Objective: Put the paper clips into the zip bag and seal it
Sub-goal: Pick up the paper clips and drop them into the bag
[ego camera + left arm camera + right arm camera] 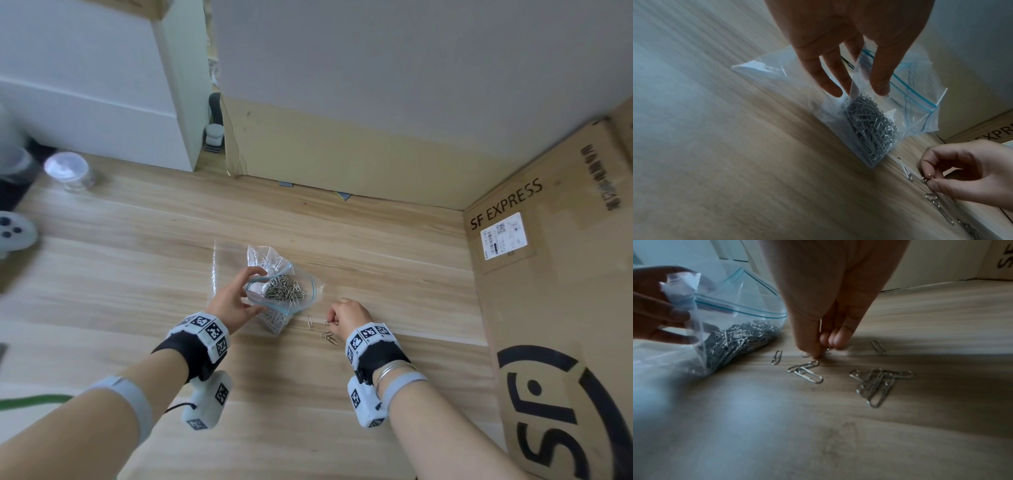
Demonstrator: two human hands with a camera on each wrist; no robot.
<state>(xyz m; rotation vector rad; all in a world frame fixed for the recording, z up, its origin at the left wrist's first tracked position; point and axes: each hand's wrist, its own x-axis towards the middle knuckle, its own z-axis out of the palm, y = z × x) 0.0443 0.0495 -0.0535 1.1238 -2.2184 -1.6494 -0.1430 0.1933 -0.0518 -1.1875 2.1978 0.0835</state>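
- Head view: left hand (234,303) pinching the near rim of the zip bag (310,291), thumb on one side, fingers on the other, holding the mouth agape on the table (137,240).
- Left wrist view: thumb and fingers (880,84) clamped on the bag wall, just above a dense heap of clips (869,123) inside; blue zip strip (908,87) parted beyond the thumb.
- Right hand (347,317) down on the table just right of the bag, fingertips (840,339) bunched, pinching a clip (827,350) against the wood.
- Loose clips around that pinch: one (776,357) toward the bag, a crossed pair (807,372) just nearer the wrist, a tangle (877,386) farther to the right, one more (878,346) beyond the fingertips.
- Cardboard box (548,274) marked SF EXPRESS well right of the right hand; a jar (68,171) far left of the left one.
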